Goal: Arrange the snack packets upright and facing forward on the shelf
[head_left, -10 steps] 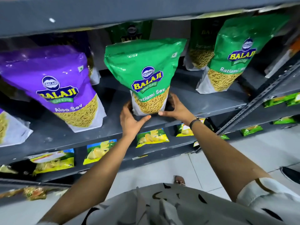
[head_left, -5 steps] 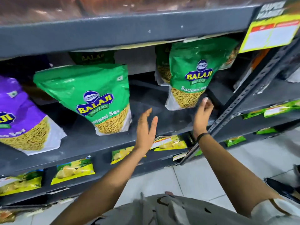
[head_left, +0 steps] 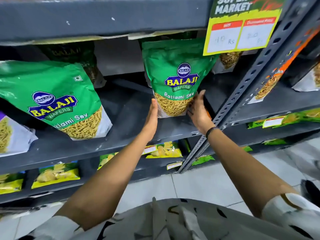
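Shelving of dark grey metal (head_left: 121, 144) fills the view, with a perforated upright post (head_left: 242, 94) dividing it from a neighbouring bay on the right. On the middle shelf a green Ratlami Sev packet (head_left: 174, 78) is stood upright with its printed face forward, close to the post — its lower part is framed by both hands. A second green Ratlami Sev packet (head_left: 57, 101) is seen well to the left on the same shelf, leaning to one side with its front showing. Further green packets are stacked in shadow behind both. A yellow-edged price sign (head_left: 240, 30) is hung from the shelf above, overlapping the held packet's top right corner. Small yellow packets (head_left: 57, 175) are laid on the shelf below. The left hand (head_left: 152, 116) is pressed flat against the packet's lower left edge, fingers straight and together. The right hand (head_left: 199, 110) is cupped around the lower right corner, fingers curled against the bag. A dark band (head_left: 211, 129) is worn at the right wrist.
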A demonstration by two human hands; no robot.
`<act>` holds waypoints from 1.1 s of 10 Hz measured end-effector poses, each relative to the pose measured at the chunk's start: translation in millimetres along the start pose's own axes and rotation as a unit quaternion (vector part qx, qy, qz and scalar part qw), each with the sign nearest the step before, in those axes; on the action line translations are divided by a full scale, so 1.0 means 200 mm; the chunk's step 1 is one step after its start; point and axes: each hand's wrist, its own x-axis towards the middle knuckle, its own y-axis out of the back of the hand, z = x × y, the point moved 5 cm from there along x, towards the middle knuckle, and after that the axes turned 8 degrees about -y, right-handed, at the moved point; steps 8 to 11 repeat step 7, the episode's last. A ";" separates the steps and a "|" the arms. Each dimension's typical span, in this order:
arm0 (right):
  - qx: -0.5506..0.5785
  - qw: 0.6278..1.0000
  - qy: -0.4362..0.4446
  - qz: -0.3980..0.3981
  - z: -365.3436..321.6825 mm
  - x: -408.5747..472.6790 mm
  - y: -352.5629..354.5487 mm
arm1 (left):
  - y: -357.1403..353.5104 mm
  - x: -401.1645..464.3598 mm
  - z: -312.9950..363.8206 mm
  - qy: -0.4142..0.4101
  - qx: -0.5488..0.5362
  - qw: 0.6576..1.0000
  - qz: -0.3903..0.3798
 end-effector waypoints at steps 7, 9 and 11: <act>0.086 0.958 0.164 0.218 0.07 -0.31 0.05 | 0.10 -0.33 0.02 -0.150 0.050 0.963 0.217; 0.086 0.958 0.164 0.218 0.07 -0.31 0.05 | 0.10 -0.33 0.02 -0.150 0.050 0.963 0.217; 0.086 0.958 0.164 0.218 0.07 -0.31 0.05 | 0.10 -0.33 0.02 -0.150 0.050 0.963 0.217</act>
